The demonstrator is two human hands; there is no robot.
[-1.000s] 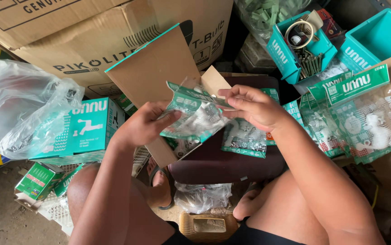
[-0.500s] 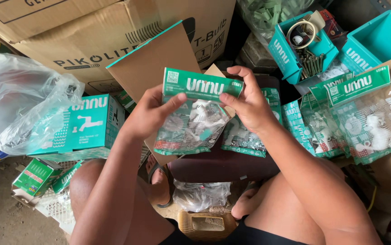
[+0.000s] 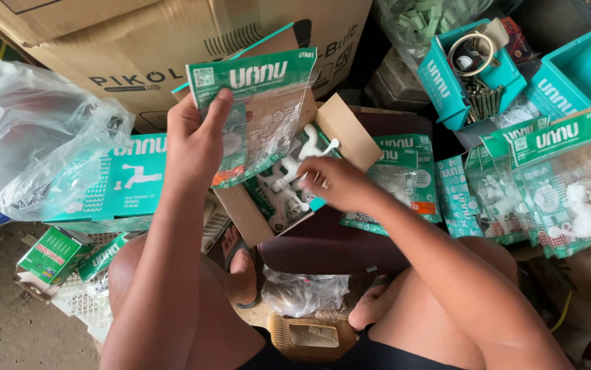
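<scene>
bag lifted in left hand, right hand into the parts box

half a second ago both my hands held the bagged pack low, in front of the open cardboard box (image 3: 350, 133). now my left hand (image 3: 196, 140) alone holds the clear bag with green header card (image 3: 258, 113) raised above that box, fingers (image 3: 216, 109) clamped on the bag's left edge, thumb behind it. my right hand (image 3: 333, 181) has let go and dropped into the box, fingers curled down among the white plastic taps (image 3: 295, 175); cannot tell whether they have closed on one. judgement: bag looks mostly empty, being filled. finished packs (image 3: 563, 185) lie right of the box.
</scene>
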